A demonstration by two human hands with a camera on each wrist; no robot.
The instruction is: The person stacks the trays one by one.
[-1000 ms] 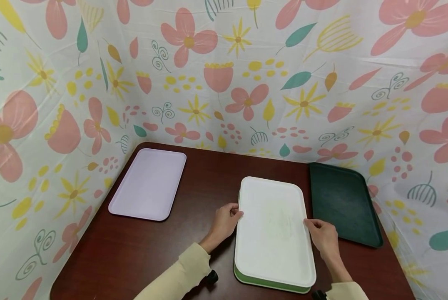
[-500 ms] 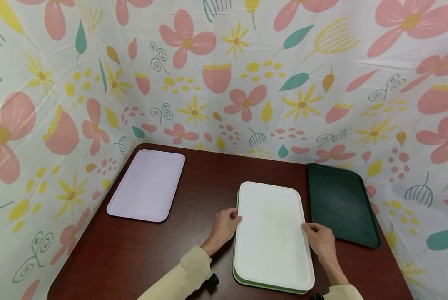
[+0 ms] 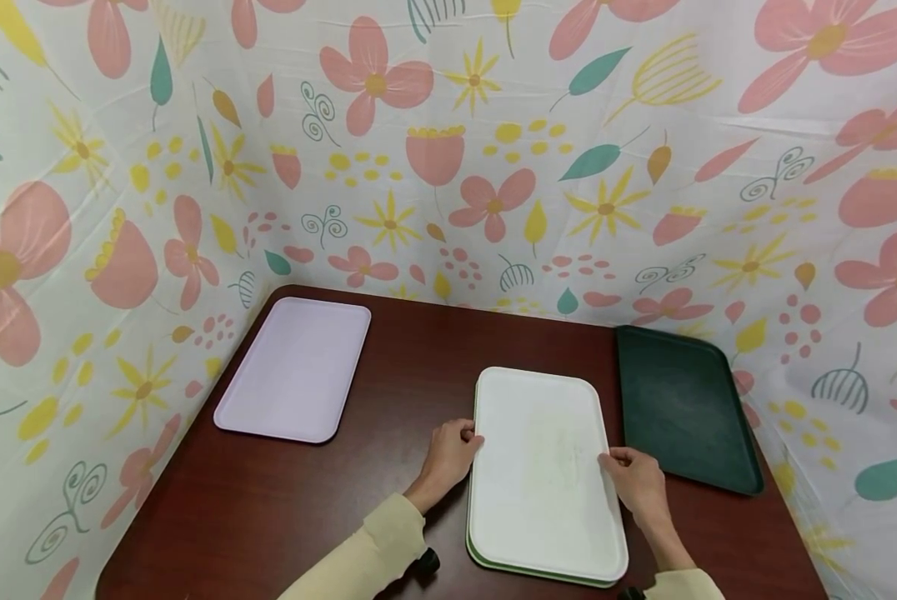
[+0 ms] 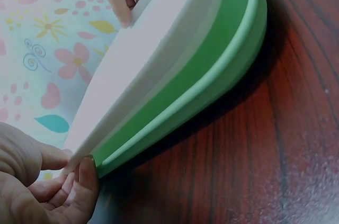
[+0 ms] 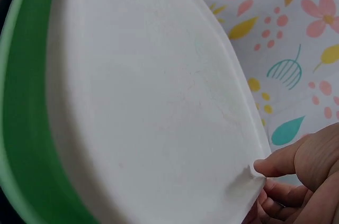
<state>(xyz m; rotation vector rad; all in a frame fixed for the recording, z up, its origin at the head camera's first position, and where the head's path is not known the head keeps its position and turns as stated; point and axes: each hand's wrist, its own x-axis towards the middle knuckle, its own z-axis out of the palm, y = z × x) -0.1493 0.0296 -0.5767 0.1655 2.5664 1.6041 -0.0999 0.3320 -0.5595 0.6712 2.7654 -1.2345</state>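
Observation:
A white tray (image 3: pixel 542 467) lies over a green tray (image 4: pixel 212 75), whose rim shows along the near and left edges. My left hand (image 3: pixel 445 460) pinches the white tray's left edge between thumb and fingers. On the opposite side, my right hand (image 3: pixel 638 483) pinches the right edge, its thumb on top of the rim and its fingers underneath, as the right wrist view shows. From the left wrist, a narrow gap is visible between the two rims. Most of the green tray's inside is hidden; whether the bottoms touch, I cannot tell.
A lilac tray (image 3: pixel 296 367) lies at the table's back left. At the right edge lies a dark green tray (image 3: pixel 689 408), close to my right hand. Floral cloth (image 3: pixel 433 167) hangs behind and beside the brown table (image 3: pixel 328 500).
The white tray has come down closer to the green tray, with less green showing at the near edge. Both hands have lowered slightly with it, keeping their grip.

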